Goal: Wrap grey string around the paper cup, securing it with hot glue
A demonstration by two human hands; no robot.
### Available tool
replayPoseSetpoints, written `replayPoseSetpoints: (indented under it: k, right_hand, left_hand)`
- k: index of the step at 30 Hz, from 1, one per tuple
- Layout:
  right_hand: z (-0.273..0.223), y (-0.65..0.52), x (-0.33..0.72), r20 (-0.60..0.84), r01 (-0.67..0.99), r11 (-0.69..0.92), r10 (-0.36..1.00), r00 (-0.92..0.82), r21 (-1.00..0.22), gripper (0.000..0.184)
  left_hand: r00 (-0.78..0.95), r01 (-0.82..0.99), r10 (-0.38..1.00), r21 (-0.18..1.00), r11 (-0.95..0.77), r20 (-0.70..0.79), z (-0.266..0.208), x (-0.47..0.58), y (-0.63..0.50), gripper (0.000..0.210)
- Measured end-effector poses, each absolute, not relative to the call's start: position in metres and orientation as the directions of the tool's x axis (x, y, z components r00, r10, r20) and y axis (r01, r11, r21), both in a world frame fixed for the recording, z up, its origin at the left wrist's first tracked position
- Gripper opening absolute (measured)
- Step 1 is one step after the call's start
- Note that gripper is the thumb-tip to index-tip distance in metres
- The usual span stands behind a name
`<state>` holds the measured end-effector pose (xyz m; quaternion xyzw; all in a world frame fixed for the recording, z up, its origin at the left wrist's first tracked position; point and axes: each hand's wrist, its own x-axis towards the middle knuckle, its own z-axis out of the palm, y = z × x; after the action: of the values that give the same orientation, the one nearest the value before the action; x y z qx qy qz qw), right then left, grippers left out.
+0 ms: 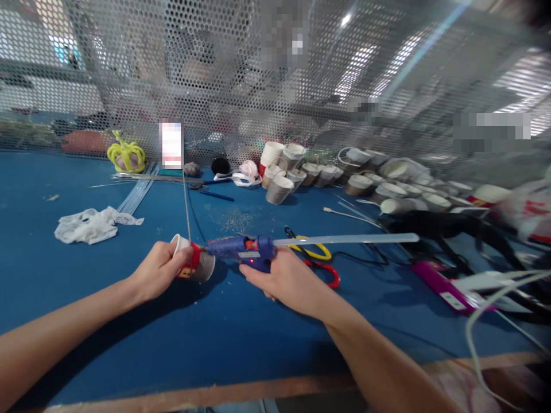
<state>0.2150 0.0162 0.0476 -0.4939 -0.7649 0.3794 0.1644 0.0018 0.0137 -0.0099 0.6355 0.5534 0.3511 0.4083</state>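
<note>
My left hand point(161, 267) is closed around a paper cup point(196, 265), which is tilted on its side above the blue table. The cup has a white rim, a red printed band and grey yarn wound round its lower part. A strand of yarn point(186, 201) runs from the cup up toward a grey yarn ball point(191, 168). In my right hand point(288, 281) is a blue hot glue gun point(241, 249), its red light lit and its nozzle at the cup's side. A long translucent glue stick point(344, 238) sticks out of its back.
Several yarn-wrapped cups point(279, 189) stand at the back right. Scissors point(331, 275) with red and yellow handles lie beyond my right hand. White lace point(88, 225), clear glue sticks point(138, 192) and a phone point(171, 143) are to the left. A purple box point(441, 287) and cables lie right.
</note>
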Motion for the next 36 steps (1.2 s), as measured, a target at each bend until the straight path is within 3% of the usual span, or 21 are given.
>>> replayPoseSetpoints:
  k: [8, 20, 29, 36]
  right_hand:
    - [0.043, 0.019, 0.215, -0.095, 0.624, 0.251, 0.88, -0.466, -0.74, 0.02]
    - [0.034, 0.011, 0.222, -0.022, 0.725, 0.372, 0.882, -0.47, -0.579, 0.019]
    - [0.033, 0.009, 0.217, 0.125, 0.722, 0.539, 0.829, -0.545, -0.433, 0.009]
    - [0.035, 0.005, 0.216, 0.131, 0.708, 0.571, 0.808, -0.574, -0.416, 0.006]
  left_hand:
    - [0.13, 0.428, 0.991, 0.903, -0.038, -0.02, -0.011, 0.002, 0.015, 0.036]
    - [0.135, 0.219, 0.982, 0.971, 0.099, -0.131, -0.006, 0.006, 0.017, 0.034]
    - [0.107, 0.092, 0.978, 0.981, 0.171, -0.181, 0.001, 0.009, 0.017, 0.027]
    - [0.107, 0.051, 0.967, 0.972, 0.229, -0.233, 0.003, 0.011, 0.018, 0.028]
